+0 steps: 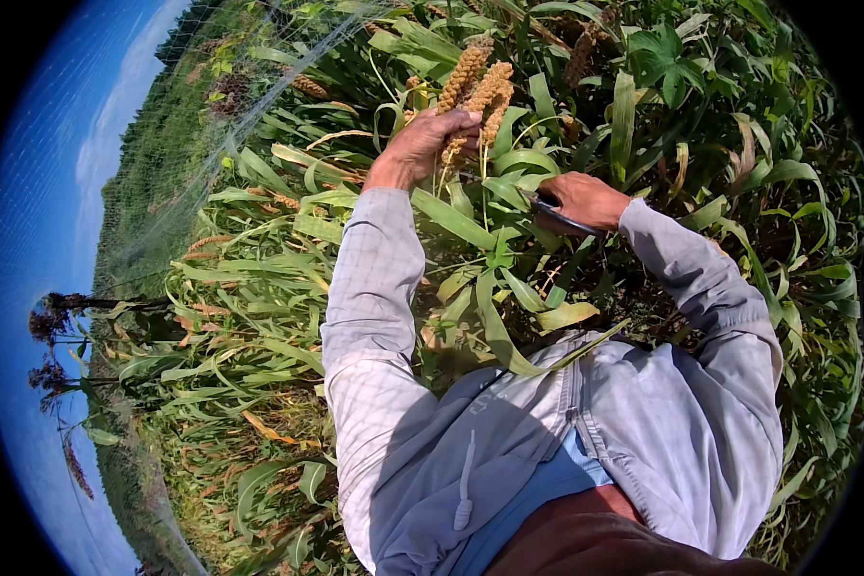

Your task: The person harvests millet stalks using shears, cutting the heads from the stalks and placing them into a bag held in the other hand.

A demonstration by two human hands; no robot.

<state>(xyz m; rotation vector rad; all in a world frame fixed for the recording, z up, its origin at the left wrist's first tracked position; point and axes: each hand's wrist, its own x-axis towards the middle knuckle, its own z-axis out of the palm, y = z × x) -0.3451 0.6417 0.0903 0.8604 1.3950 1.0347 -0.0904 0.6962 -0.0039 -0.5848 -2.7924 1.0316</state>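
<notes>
My left hand (422, 144) is closed around the stalks of several ripe, golden-brown millet heads (480, 88), which point up and away from me. To its right and a little nearer, my right hand (578, 204) grips dark-handled scissors (571, 227). Their tips point left toward the stalks below the millet heads. Whether the blades touch a stalk I cannot tell. Green leaves surround both hands, and a long leaf (456, 221) passes between them.
Dense millet plants (250, 278) fill the left side, with more heads among the leaves. A fine net (259, 115) stretches across the upper left. Broad leafy growth (662, 67) stands at the far right. Dark dried seed heads (53, 322) hang at the left edge.
</notes>
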